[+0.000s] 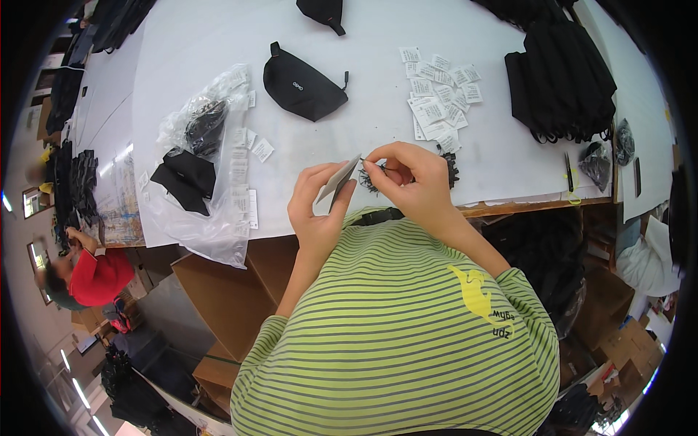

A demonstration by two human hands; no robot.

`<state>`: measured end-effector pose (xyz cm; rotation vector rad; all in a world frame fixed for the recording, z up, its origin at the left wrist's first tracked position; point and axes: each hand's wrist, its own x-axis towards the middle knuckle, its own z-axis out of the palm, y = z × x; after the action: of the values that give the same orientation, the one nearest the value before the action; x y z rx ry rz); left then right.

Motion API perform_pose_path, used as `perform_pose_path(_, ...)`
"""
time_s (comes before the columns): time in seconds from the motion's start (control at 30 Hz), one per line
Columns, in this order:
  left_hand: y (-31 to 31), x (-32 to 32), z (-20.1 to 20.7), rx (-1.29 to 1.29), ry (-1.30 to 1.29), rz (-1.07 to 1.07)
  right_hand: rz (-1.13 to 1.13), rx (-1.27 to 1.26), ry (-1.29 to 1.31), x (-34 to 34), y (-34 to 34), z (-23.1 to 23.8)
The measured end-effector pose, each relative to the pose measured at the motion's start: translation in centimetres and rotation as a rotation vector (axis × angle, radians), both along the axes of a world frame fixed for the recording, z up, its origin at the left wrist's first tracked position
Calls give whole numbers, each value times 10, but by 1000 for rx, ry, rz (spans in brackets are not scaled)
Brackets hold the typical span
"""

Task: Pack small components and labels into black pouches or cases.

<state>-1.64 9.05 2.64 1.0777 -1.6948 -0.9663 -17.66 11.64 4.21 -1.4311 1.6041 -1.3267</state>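
Near the table's front edge, my left hand [313, 203] is closed around a small flat card tag [338, 179], pale on one face and dark on the other. Close by, my right hand [414, 182] pinches at the tag's upper corner, with something thin and dark at the fingertips, perhaps a string. A tangle of thin black strings [369, 182] lies on the table behind my fingers. Farther off, a black zip pouch [302, 86] with a short strap rests flat. Small white printed labels [440, 102] are spread in a loose pile beyond my right hand.
A clear plastic bag [236, 182] with black pouches lies at left, labels beside it. Stacked black pouches [560, 83] stand at far right, near a dark slim tool [568, 171]. Cardboard boxes [225, 291] sit below the table edge. A person in red [98, 276] is at far left.
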Motion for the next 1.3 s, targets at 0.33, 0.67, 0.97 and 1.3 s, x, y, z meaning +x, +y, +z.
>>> perform_pose_path(0.33,2,-1,-3,51,66,14,1,-78,-32,1,2,-1)
perform_pose_path(0.67,0,-1,3,55,54,-21,-21,-37,-32,-1,1,-1)
perform_pose_path(0.97,-16,17,-2,388,389,-405,213,97,-335,-22,2,-1)
perform_pose_path(1.3,-29,6,2,541,204,-459,313,214,-240,-22,0,3)
